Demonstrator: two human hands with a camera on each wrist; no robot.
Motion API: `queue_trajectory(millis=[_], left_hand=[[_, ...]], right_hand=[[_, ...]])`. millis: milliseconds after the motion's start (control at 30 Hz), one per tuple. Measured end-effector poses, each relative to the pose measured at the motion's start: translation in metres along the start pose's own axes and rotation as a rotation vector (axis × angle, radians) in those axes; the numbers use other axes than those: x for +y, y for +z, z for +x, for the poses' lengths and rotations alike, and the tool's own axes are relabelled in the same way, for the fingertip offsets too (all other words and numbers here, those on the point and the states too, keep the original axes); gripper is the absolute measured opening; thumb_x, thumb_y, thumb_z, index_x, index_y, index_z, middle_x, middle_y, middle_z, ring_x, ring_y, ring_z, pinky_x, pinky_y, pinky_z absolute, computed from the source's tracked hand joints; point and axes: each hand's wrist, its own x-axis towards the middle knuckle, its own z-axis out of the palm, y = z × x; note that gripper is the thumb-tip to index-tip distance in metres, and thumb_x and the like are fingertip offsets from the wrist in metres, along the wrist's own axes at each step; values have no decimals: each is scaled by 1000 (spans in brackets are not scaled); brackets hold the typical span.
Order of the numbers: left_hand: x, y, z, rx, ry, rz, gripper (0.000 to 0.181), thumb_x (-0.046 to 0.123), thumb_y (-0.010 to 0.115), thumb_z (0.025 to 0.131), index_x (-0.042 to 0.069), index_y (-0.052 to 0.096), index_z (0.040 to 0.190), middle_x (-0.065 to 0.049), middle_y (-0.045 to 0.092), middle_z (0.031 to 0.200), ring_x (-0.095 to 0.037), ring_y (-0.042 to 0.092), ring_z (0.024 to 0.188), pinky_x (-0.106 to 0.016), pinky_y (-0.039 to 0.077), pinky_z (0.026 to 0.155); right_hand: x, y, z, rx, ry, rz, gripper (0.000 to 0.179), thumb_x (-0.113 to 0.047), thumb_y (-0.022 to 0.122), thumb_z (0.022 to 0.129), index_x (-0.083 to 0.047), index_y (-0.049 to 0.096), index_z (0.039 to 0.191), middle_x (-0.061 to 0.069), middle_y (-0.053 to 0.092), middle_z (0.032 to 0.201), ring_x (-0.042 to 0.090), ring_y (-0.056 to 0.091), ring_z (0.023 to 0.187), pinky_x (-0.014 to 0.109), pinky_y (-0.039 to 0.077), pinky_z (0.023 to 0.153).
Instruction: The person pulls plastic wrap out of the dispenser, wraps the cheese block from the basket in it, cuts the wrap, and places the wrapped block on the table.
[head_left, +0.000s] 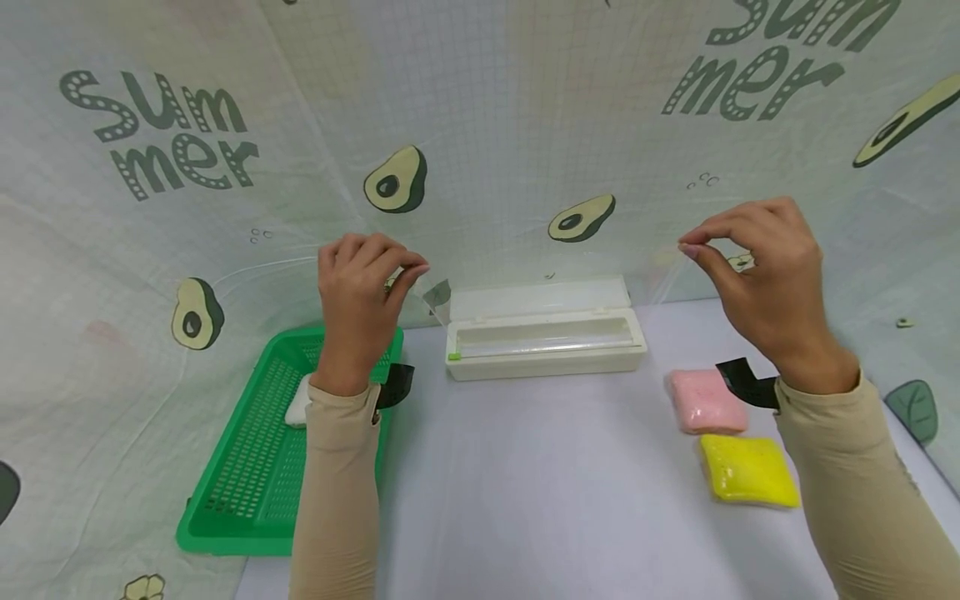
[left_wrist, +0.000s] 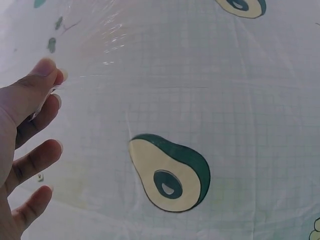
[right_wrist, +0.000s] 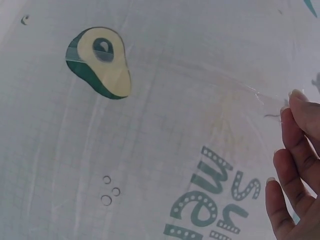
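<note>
Both hands are raised above the table, well apart. My left hand (head_left: 363, 279) pinches clear cling film (left_wrist: 112, 42) between thumb and forefinger, the other fingers spread loosely. Thumb and forefinger of my right hand (head_left: 765, 279) pinch the film's other side, which shows as a thin shiny edge in the right wrist view. The sheet is so transparent that the printed backdrop shows through it. Between and beyond the hands, a white cling film dispenser (head_left: 547, 366) sits on the table with its lid (head_left: 540, 297) raised and a green slider (head_left: 453, 357) at its left end.
A green plastic basket (head_left: 225, 467) stands at the left under my forearm, holding a white wrapped block (head_left: 298, 406). At the right lie a pink wrapped block (head_left: 705, 400) and a yellow one (head_left: 750, 471). A printed avocado sheet (head_left: 480, 125) hangs behind.
</note>
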Motion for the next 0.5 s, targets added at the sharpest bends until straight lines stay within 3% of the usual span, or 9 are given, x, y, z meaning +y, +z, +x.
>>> queue_trajectory(millis=[500], left_hand=[[2,-7,10,23,5,2,17,20,79,95,3,81,94,-12,72,90,-35,59,94,-56,41,93]], right_hand=[[-3,-3,10,58,15,11,19,20,79,81,12,75,97,30,72,94,42,52,99,26,27,97]])
